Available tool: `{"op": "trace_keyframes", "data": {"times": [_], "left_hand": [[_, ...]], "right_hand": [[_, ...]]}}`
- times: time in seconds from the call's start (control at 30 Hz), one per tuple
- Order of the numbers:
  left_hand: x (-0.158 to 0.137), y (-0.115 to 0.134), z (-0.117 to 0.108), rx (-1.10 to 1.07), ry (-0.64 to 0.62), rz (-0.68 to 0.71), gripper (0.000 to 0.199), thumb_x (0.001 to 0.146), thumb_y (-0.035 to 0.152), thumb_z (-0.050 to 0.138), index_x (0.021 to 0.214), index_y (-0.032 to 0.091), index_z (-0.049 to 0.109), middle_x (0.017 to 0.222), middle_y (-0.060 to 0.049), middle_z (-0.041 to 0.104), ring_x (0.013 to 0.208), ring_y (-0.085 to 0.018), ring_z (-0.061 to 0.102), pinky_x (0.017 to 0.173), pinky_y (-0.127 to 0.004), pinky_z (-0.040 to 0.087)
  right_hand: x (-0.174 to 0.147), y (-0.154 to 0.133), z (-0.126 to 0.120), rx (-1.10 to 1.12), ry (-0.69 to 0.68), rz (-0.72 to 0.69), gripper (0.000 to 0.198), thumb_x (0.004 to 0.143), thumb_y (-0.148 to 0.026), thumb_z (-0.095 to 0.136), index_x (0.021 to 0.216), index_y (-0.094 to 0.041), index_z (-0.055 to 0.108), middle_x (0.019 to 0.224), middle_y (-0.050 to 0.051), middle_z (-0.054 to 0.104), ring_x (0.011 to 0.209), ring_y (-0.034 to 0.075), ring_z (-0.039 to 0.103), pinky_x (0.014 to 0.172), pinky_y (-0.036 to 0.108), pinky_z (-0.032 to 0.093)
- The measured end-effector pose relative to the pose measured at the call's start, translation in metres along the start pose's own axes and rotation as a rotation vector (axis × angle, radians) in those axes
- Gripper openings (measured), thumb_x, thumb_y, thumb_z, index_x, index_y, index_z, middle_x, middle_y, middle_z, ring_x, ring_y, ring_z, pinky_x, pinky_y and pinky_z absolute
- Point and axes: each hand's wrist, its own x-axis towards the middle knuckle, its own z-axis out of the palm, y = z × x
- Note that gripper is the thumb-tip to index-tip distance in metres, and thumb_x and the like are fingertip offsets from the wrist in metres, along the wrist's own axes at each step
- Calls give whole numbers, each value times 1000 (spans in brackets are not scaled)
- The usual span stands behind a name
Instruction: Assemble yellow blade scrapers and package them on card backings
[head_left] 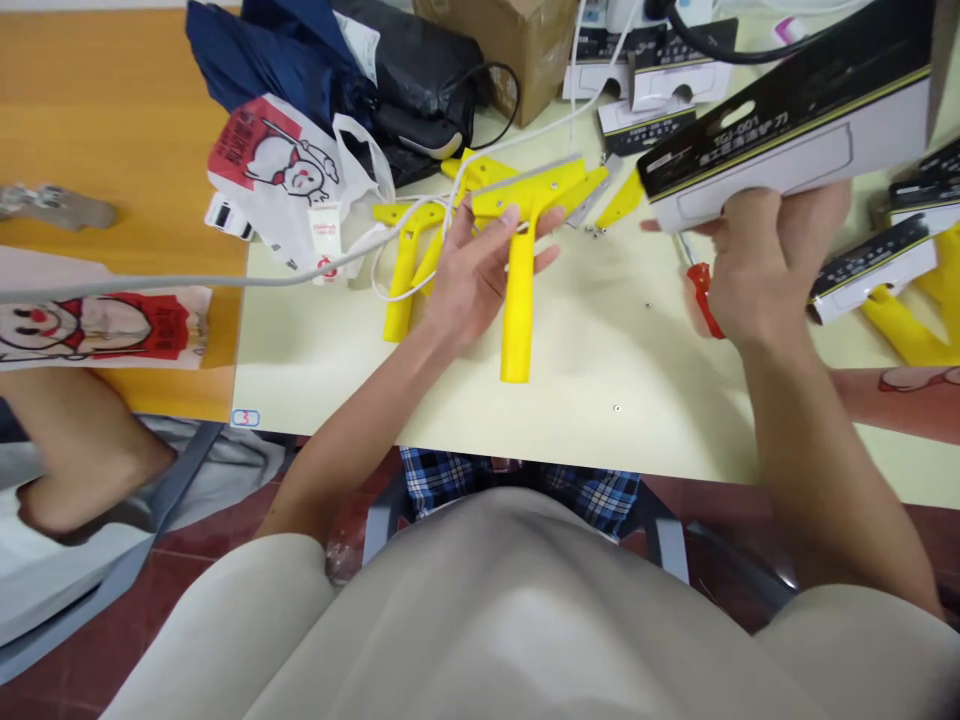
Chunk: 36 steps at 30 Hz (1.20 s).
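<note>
My left hand [480, 270] grips a yellow scraper [517, 300] near its head, with the blade edge facing away from me and the handle hanging toward me. In my right hand [772, 260] is a black and white cardboard box [780, 130], tilted and held up at the right. Several more yellow scrapers [405, 270] lie just behind and left of my left hand. Loose metal blades and a yellow scraper piece [621, 200] rest between my hands. A red-handled screwdriver [703, 298] lies partly behind my right hand.
Small screws [617, 408] are scattered on the pale table [570, 430]. A white cable [300, 280] crosses at left, over a printed plastic bag [285, 160]. Flat boxes [682, 65] and a brown carton [525, 50] stand behind. Other people's arms [892, 400] show at both sides.
</note>
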Motion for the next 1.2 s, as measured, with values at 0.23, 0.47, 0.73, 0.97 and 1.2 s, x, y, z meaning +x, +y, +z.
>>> {"op": "trace_keyframes", "data": {"times": [0.23,0.47,0.73,0.97,1.2], "left_hand": [[-4,29,13,5,-26,39,26,127,21,46,135,20,71,163,0,78,176,-15,53,131,-22,60],[-7,25,22,-75,39,-18,56,126,17,40,181,25,46,167,-3,76,179,-15,46,139,-28,54],[-9,15,18,39,25,-43,58,124,22,50,178,43,53,162,3,79,176,-19,53,140,-40,57],[-5,16,7,20,-91,-14,62,124,22,45,181,47,44,157,9,81,177,-14,49,140,-38,58],[-12,20,16,171,-45,-32,65,126,25,41,183,56,39,177,18,64,180,-11,45,136,-32,60]], "right_hand": [[-37,0,32,285,-259,267,60,80,-60,94,123,-27,68,128,5,80,125,31,82,84,46,79],[-52,-2,23,464,-460,435,50,70,-41,85,117,-24,76,134,9,84,133,35,82,109,53,77],[-53,-11,20,367,-615,602,63,86,-53,86,130,-28,48,109,1,78,68,20,76,58,39,69],[-55,-25,19,173,-847,725,53,93,-41,79,138,-22,57,118,5,74,86,19,80,55,27,66],[-62,-30,21,148,-1025,740,45,95,-41,83,129,-19,63,112,4,66,90,14,73,57,20,64]]}}
